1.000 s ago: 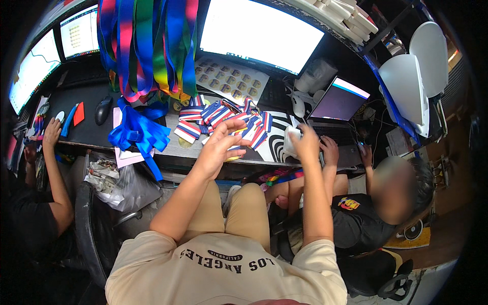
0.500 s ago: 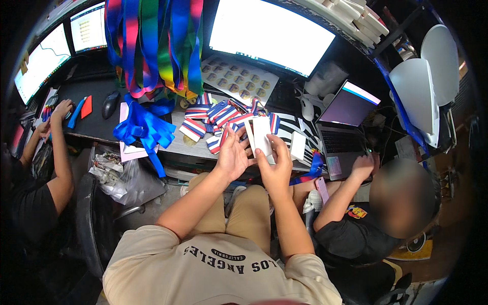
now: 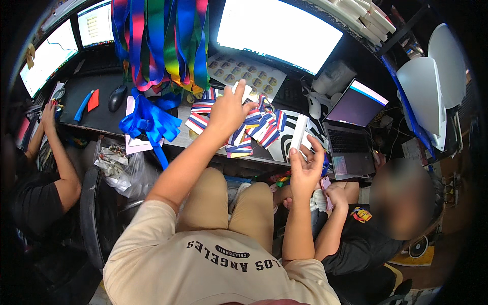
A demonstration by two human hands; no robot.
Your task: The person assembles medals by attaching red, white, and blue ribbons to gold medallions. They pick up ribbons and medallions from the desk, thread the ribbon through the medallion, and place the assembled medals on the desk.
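Note:
My left hand reaches over a heap of red, white and blue striped ribbons. Its thumb and index finger lie around a flat white box piece, partly covered by the fingers. To the right, my right hand grips a slim white box between thumb and fingers, above the table's front edge. Gold round discs peek out beside the ribbons, close to a sheet of round gold stickers. A bunch of shiny blue ribbon lies left of the heap.
Multicoloured ribbons hang before the monitors. A large screen stands behind; a laptop and white mouse are at right. One person sits on each side; the right one's hand is by a pink phone. A plastic bag hangs below.
My hands were together around a white box and are now apart, the left farther forward over the ribbons, the right farther right. The right-hand person's hand has left the laptop for the phone.

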